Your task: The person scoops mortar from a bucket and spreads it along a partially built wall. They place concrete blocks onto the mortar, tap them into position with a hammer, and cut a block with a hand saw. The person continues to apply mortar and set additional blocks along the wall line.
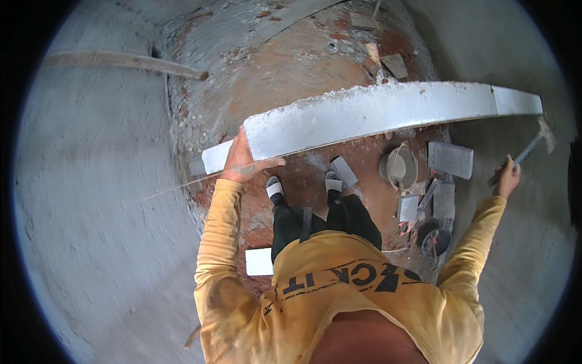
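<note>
A long row of pale blocks (376, 112) stretches across in front of me, its top rough along the far edge. My left hand (242, 161) grips the left end of that row, with the thumb extended along the near side. A thin string (182, 183) runs past this hand and along the row's near edge. Out to the right, my right hand (509, 177) is closed around the handle of a hammer (526, 151). Its broad, light-coloured head is raised close to the right end of the row, apart from my left hand.
Beyond the row lie rubble and broken bricks (394, 65). Near my feet are a small white block (344, 171), a bucket (413, 165), a grey block (450, 159) and a dark tub (436, 241). Grey walls (91, 151) rise on both sides; a wooden pole (127, 62) juts at upper left.
</note>
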A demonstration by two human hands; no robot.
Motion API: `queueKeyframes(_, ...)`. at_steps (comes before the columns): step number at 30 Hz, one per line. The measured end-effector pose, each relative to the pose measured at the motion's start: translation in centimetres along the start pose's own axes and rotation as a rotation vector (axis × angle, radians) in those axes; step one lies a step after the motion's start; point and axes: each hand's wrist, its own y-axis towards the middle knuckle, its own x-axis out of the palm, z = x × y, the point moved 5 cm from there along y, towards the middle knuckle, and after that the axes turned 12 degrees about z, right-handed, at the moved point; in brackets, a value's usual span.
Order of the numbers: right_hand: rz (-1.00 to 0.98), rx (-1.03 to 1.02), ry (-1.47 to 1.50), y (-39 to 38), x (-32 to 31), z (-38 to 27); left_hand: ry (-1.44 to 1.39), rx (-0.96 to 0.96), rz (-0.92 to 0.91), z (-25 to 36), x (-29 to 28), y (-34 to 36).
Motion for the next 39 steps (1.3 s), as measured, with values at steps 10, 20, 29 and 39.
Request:
queueKeyframes(10, -0.018, 0.262, 0.046, -40.0, 3.5, -2.5, -0.054, 0.215, -0.196, -3.6, 0.1, 3.0)
queueKeyframes(20, -0.239, 0.851, 0.218, -62.9, 14.7, -7.1, 0.250, 0.298, -0.301, -5.9, 4.9, 3.0)
queueKeyframes(29, -0.041, 0.952, 0.397, -64.0, 17.0, -12.1, 0.314, 0.357, -0.390, -7.4, 6.2, 3.3)
queueKeyframes(39, -0.152, 1.012, 0.530, -65.8, 20.6, -13.5, 0.339, 0.395, -0.349, -7.8, 6.4, 3.3)
